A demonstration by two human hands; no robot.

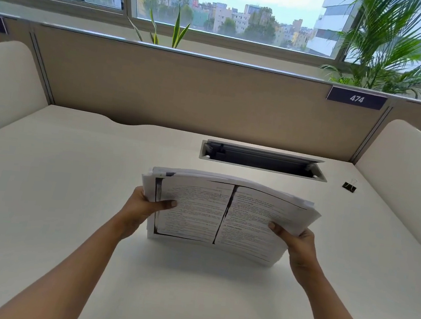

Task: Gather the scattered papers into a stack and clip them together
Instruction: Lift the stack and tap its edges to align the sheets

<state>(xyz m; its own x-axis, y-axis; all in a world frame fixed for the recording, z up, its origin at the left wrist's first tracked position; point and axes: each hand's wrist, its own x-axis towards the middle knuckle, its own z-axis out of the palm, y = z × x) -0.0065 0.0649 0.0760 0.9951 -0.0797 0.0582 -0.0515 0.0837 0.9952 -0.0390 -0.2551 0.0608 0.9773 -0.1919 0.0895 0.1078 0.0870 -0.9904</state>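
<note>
Papers (pixel 224 214) gathered into one stack, gripped at both short edges just above the desk (pixel 70 168).

The left hand (pixel 142 208) and right hand (pixel 297 243) each clamp an edge, thumbs on top; the sheets look uneven, so squaring comes first. Then one hand must free itself for the clip (pixel 349 186), well apart at the right past the cable tray (pixel 262 160). A partition (pixel 186 90) and window (pixel 222 7) lie beyond.

bare desk (pixel 67 194) lies open toward the binder clip (pixel 349 186); cable tray (pixel 262 160) sits just left.
</note>
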